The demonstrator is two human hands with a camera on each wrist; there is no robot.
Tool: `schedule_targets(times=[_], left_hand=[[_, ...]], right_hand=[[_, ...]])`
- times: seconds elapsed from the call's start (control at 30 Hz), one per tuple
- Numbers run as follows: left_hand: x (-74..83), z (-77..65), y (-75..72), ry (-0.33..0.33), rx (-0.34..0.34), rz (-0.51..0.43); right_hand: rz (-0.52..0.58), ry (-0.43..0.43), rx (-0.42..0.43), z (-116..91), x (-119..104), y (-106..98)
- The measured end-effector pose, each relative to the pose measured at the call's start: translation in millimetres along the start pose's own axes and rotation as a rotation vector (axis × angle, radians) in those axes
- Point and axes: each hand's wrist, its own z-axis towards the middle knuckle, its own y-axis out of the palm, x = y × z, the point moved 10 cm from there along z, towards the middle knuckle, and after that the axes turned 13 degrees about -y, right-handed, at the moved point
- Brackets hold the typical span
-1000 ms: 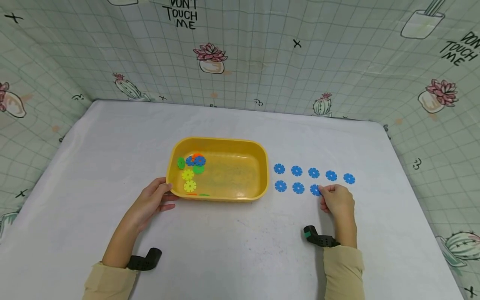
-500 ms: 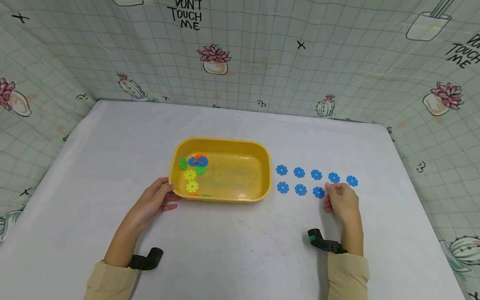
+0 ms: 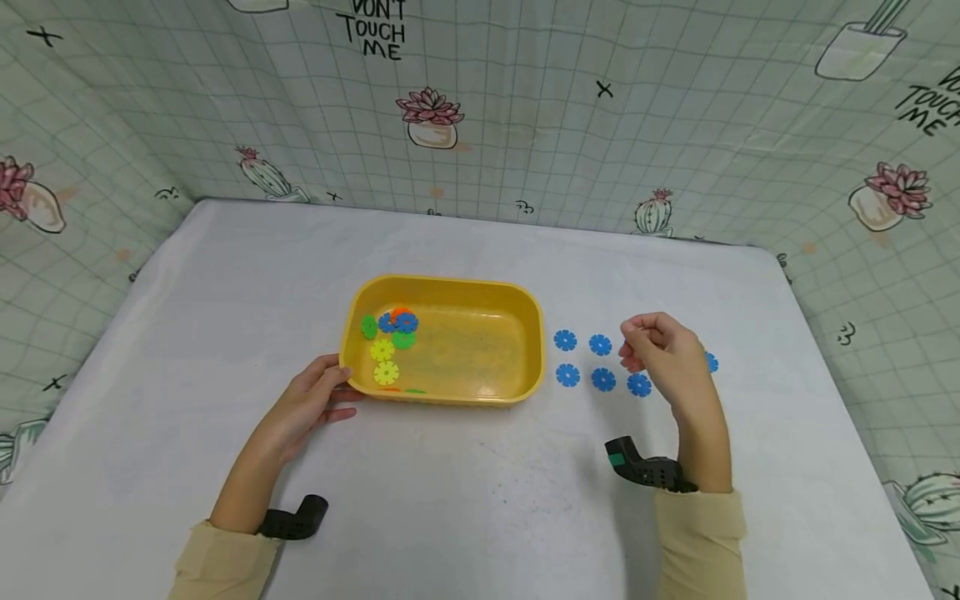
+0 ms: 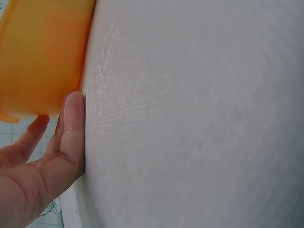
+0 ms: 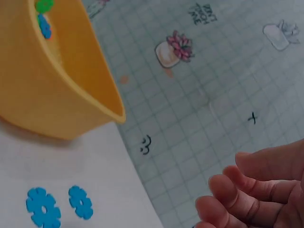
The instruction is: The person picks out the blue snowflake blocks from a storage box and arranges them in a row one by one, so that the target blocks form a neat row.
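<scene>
My left hand (image 3: 303, 404) touches the near left corner of a yellow plastic tray (image 3: 480, 401), thumb at the rim. In the left wrist view its fairly straight fingers (image 4: 73, 111) meet the tray's outer wall. Over the blue snowflake discs (image 3: 603, 380) to the tray's right hovers my right hand (image 3: 663, 354), raised off the table. The right wrist view shows its fingers (image 5: 223, 187) loosely bent, with nothing between thumb and fingertips. The discs lie in two rows; the hand hides part of the back row, while a disc (image 3: 712, 362) shows at its right end.
Inside the tray's left end are yellow discs (image 3: 386, 372), green discs (image 3: 403, 339), blue discs (image 3: 407, 322) and a partly covered orange disc (image 3: 401, 312). A white cloth (image 3: 450, 500) covers the table; a patterned curtain (image 3: 510, 125) hangs behind it.
My right hand has let go of a blue disc in the front row, then risen and moved away from me over the back row. The left hand stays at the tray corner.
</scene>
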Motion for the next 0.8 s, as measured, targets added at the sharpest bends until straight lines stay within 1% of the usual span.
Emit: schedule_targets(times=[0.07, 0.13, 0.2, 0.3, 0.37, 0.47, 0.6, 0.7, 0.8], left_hand=[[0.2, -0.3, -0.3, 0.003, 0.002, 0.002], [0.4, -0.7, -0.5, 0.005, 0.003, 0.003], [0.5, -1.1, -0.7, 0.004, 0.003, 0.004], [0.2, -1.4, -0.7, 0.001, 0.0, 0.001], [0.2, -1.5, -0.8, 0.0, -0.003, -0.001], [0.2, -1.3, -1.1, 0.0, -0.002, -0.002], [0.2, -1.1, -1.5, 0.005, -0.004, -0.004], [0.8, -1.5, -0.4, 0.013, -0.012, -0.006], [1.7, -2.0, 1.3, 0.018, -0.017, -0.007]], right_hand=[[0.053, -0.039, -0.049, 4.5, -33.4, 8.2], [0.088, -0.066, -0.128, 5.3, -77.1, 17.2], [0.111, -0.068, -0.195, 3.6, -121.9, 25.6], [0.108, -0.071, -0.296, 5.1, -163.2, 41.6], [0.125, -0.066, -0.346, 9.7, -174.7, 53.5], [0.139, -0.065, -0.408, 18.7, -184.3, 71.6], [0.152, -0.097, -0.478, 30.4, -198.9, 92.5], [0.141, -0.124, -0.534, 38.7, -210.4, 106.4], [0.123, -0.144, -0.594, 46.4, -216.9, 121.7]])
